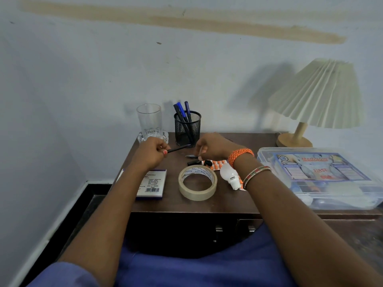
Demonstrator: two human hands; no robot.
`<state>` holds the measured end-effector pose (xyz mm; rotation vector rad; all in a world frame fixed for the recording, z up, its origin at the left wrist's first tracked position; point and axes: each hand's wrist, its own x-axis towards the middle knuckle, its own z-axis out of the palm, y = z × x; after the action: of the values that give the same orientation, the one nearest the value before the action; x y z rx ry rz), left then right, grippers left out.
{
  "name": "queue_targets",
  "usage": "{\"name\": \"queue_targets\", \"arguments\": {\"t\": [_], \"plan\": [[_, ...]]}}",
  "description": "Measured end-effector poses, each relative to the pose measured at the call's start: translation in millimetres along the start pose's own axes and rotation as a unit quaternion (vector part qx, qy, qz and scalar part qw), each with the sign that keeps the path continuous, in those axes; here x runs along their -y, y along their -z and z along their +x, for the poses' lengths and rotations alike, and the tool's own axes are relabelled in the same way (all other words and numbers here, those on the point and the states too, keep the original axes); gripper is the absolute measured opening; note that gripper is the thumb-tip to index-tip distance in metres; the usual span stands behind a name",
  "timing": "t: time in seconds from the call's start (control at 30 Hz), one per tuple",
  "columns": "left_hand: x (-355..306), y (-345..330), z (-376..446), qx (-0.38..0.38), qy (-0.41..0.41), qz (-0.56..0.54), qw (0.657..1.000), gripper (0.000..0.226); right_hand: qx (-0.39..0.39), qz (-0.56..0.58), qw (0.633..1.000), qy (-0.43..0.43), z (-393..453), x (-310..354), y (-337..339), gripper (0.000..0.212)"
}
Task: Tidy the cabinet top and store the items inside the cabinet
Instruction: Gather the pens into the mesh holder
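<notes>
My left hand (152, 153) pinches a black pen (178, 149) in front of the mesh pen cup (187, 127); my right hand (213, 149) curls beside it (grip unclear). Tape roll (198, 182) lies nearer me, and my right wrist half-hides the bulb (229, 175) and pill strip (217, 163).

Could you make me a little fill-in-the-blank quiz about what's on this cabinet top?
1. The blue and black pens stand in a black mesh ____.
2. The clear drinking glass stands to the ____ of that holder.
3. The left hand grips a thin black ____.
4. The beige roll of tape lies ____ on the dark wooden cabinet top.

Answers: cup; left; pen; flat
</notes>
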<state>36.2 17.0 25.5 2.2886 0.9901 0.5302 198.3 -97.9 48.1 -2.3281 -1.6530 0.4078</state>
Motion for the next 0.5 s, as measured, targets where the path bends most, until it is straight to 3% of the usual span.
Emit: {"name": "queue_targets", "arguments": {"t": [0.23, 0.5], "plan": [[7, 1, -1, -0.04, -0.005, 0.044, 0.998, 0.018, 0.02, -0.047, 0.999, 0.012, 8, 4, -11, 0.022], [6, 2, -3, -0.049, -0.009, 0.032, 0.998, 0.018, -0.022, -0.05, 0.998, -0.002, 10, 0, -13, 0.018]]}}
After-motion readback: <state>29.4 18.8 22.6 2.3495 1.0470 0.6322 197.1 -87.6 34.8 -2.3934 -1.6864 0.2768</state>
